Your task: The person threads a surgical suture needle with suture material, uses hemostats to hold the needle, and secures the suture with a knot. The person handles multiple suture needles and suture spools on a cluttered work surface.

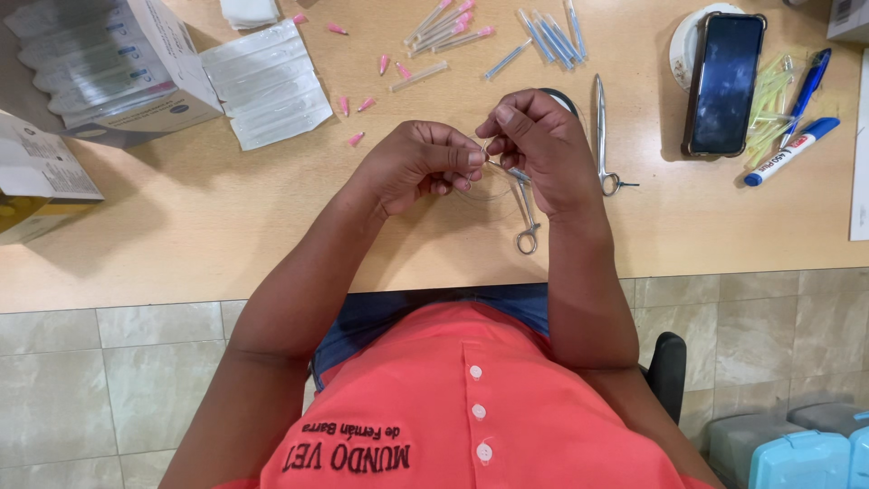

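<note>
Both hands work together just above the middle of the tabletop (181, 235), nearer its front edge than its back. The left hand (416, 163) is curled, thumb and forefinger pinched shut on a fine, pale thread-like strand (493, 165). The right hand (543, 145) meets it fingertip to fingertip, also pinched narrow on the same strand; whether a needle sits at the junction cannot be told. A steel needle holder (525, 217) hangs below the right hand, its ring handles toward the front edge; the hand hides its tip, so whether it is gripped or merely lying there is unclear.

Step in hand, as judged: fine two-handed handling of the strand, likely threading or tying.

Beside the right hand lie steel scissors (602, 136), blades toward the back edge. Along the back edge: pink-hubbed needles (448, 25) and blue-hubbed needles (548, 36), loose pink caps (358, 104), and a sheet of clear blister packs (267, 81). Toward the right back corner: a dark phone (722, 81) and a blue marker (792, 149).

Next move, as judged, calls for steady tension on the strand, with both pinches kept close and the steel tools left undisturbed.
</note>
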